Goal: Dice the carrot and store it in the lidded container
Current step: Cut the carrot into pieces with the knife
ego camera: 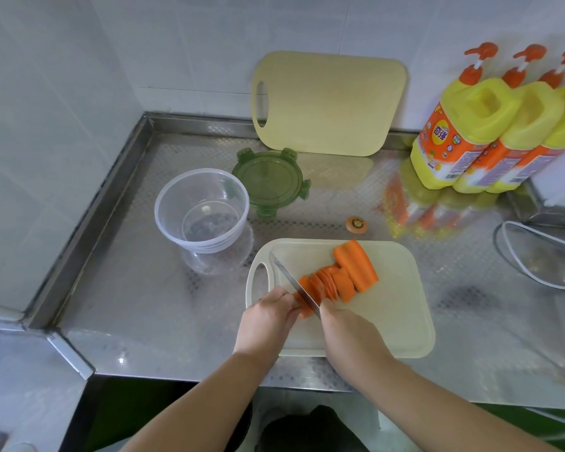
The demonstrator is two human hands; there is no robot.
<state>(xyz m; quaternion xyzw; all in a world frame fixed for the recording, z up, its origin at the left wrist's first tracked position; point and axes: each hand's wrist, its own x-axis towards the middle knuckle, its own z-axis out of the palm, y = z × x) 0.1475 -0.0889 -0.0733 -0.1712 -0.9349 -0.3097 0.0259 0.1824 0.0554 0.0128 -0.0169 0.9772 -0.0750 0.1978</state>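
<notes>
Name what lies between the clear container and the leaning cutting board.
The green lid lies flat on the counter there, beside the clear container; the head view shows it.

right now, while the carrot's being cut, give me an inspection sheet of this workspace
surface: steel counter, patterned and reflective
job's things: carrot partly sliced on the cutting board; knife across the slices; clear container empty; green lid off, beside it
clutter: carrot end on the counter; spare board leaning on the wall; three detergent bottles
grippers: left hand holds the carrot; right hand grips the knife
cables: white loop at right, cord or rim, cannot tell
surroundings: white tiled wall
</notes>
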